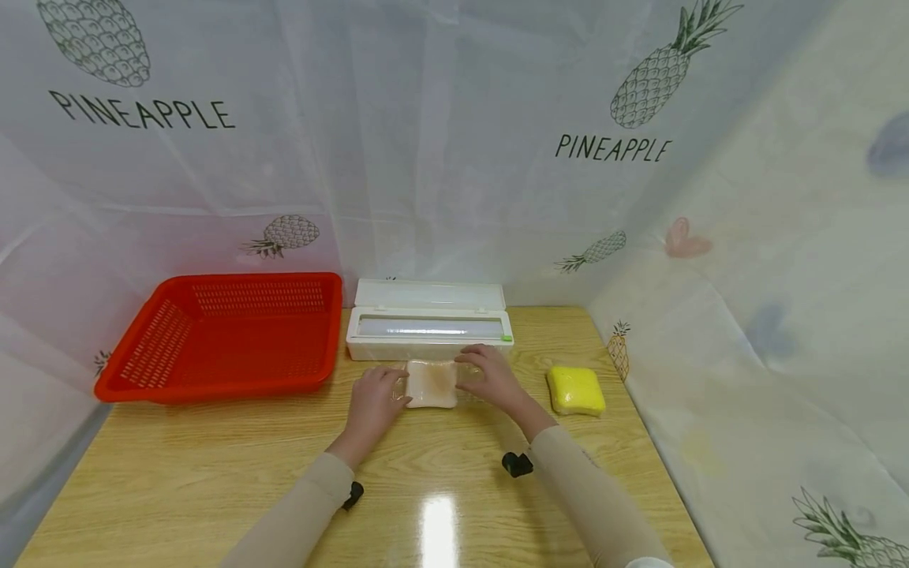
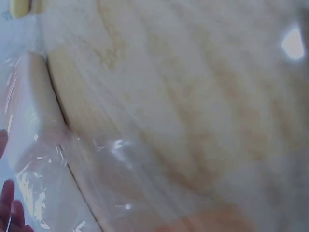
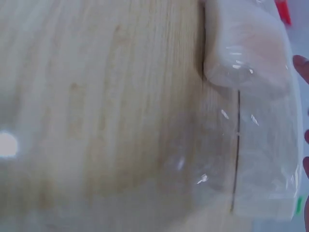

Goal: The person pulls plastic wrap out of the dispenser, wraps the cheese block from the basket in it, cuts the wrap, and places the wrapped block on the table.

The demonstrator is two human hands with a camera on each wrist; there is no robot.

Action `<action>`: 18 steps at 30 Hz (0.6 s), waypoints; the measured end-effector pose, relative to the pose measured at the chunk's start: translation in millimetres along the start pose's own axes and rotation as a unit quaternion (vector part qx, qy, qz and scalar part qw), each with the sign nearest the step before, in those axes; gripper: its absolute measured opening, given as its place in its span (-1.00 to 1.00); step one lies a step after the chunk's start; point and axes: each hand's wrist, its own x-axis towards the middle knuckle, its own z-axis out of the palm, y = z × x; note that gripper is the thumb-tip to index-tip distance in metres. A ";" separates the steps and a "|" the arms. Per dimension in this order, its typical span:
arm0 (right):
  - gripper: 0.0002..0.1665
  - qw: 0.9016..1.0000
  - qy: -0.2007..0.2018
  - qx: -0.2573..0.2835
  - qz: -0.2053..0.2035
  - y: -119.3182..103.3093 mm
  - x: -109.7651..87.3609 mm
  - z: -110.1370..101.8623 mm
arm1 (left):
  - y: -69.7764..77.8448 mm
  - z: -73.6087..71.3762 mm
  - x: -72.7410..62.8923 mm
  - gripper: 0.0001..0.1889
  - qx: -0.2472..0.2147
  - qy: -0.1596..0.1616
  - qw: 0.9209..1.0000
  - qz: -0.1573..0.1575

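A pale pinkish-white block [image 1: 431,385], sponge-like and covered in clear plastic film [image 3: 198,166], sits at the middle of the table, in front of a white box. My left hand [image 1: 371,406] is at its left side, thumb and fingers curved around a loose end of film. On the opposite side my right hand [image 1: 493,380] holds the other end, thumb and fingers bent toward the block. Both wrist views show wrinkled film spreading out from the block [image 2: 36,96]; only some fingertips [image 3: 301,63] show at the frame edges.
Right behind the block stands the white film dispenser box [image 1: 426,350], lid raised, with a green piece [image 1: 506,338] at its right end. A red perforated basket [image 1: 241,388] sits at the left. To the right lies a yellow block [image 1: 576,389] with a shiny surface. Printed curtains hang behind.
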 end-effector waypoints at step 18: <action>-0.53 0.934 0.098 0.313 0.143 39.9 -70.1 -5.2 | -17.3 -23.5 -37.0 -0.42 -0.214 -0.038 0.968 -0.125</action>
